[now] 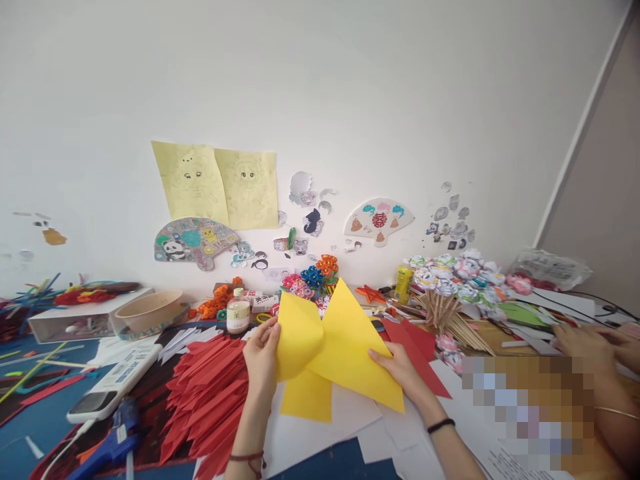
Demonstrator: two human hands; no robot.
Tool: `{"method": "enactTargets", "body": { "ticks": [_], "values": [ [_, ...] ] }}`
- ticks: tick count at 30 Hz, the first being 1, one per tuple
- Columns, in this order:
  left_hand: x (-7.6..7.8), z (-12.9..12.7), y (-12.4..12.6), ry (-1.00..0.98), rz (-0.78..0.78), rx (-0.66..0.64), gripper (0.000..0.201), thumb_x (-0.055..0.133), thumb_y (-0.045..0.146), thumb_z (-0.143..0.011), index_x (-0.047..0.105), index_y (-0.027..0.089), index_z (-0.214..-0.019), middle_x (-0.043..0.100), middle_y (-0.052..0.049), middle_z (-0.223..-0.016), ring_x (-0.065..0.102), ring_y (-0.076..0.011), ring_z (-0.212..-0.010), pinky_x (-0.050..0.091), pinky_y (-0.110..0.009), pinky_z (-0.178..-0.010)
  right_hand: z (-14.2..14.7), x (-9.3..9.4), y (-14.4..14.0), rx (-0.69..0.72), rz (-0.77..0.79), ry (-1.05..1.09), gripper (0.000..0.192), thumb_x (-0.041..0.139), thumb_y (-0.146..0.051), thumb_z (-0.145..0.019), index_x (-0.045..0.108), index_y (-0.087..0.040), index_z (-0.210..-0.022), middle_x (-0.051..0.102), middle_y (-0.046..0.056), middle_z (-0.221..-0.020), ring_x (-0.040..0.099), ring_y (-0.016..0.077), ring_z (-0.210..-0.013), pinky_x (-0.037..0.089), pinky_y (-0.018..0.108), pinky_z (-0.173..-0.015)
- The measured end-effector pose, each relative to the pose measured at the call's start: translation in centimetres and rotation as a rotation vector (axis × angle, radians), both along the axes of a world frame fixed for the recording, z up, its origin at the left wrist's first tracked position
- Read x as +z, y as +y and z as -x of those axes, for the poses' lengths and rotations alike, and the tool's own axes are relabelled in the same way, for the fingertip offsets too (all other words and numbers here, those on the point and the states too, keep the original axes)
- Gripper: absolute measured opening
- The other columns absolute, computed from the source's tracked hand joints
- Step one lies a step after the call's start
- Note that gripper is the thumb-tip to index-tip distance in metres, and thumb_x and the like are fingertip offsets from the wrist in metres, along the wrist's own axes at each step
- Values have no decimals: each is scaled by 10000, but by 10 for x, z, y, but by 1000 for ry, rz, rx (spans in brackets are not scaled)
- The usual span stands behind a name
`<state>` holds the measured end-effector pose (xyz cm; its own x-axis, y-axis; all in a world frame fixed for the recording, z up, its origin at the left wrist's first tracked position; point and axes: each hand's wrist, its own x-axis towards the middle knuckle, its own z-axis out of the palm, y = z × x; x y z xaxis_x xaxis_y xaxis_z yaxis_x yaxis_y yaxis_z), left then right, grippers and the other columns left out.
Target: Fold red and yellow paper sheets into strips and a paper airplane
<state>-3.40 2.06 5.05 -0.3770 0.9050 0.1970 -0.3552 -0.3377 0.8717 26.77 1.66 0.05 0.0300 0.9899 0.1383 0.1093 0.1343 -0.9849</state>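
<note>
Both my hands hold a yellow sheet of paper [340, 340] up above the table. My left hand [261, 357] pinches its left side, which curls over in a fold. My right hand [400, 370] grips the lower right part. One corner of the sheet points up. Below it lie white sheets [320, 433] and, to the left, a pile of folded red paper pieces [210, 393].
A small bottle [238, 311], a bowl [153, 311], a blue glue gun [113, 437] and a white device [117, 383] lie at the left. Paper flowers on sticks [453, 287] and a yellow glue bottle [403, 283] stand at the back right. Another person's hands [595, 343] work at the right.
</note>
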Motion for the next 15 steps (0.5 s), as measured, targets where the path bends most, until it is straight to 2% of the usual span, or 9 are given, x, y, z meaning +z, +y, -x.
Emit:
{"method": "enactTargets", "body": {
  "ticks": [4,7,10,15],
  "values": [
    [6,2,-2,-202,12,-64,441,760,298,-687,654,151,-1089,725,-107,-1028,697,-205,-859,549,-261,-708,1,-1,0,33,-13,13,455,770,-532,-607,724,-123,-803,731,102,-810,660,263,-684,480,305,-553],
    [7,4,-3,-259,55,-86,400,726,225,-717,656,168,-1107,704,-112,-1109,696,-204,-890,560,-277,-737,2,0,-1,51,8,44,462,775,-546,-590,722,-135,-795,731,97,-811,657,254,-666,477,303,-547],
    [0,3,-1,-150,102,-103,377,702,222,-744,656,159,-1113,704,-121,-1105,700,-211,-881,566,-304,-750,1,0,-2,36,12,23,458,777,-535,-597,713,-131,-803,727,89,-797,654,246,-664,463,287,-538],
    [-13,-2,4,121,265,-119,359,656,169,-728,669,129,-1085,743,-104,-947,711,-223,-808,562,-316,-712,0,-2,-1,40,9,-14,425,738,-529,-665,699,-118,-765,708,73,-745,637,222,-634,422,256,-509]
  ]
}}
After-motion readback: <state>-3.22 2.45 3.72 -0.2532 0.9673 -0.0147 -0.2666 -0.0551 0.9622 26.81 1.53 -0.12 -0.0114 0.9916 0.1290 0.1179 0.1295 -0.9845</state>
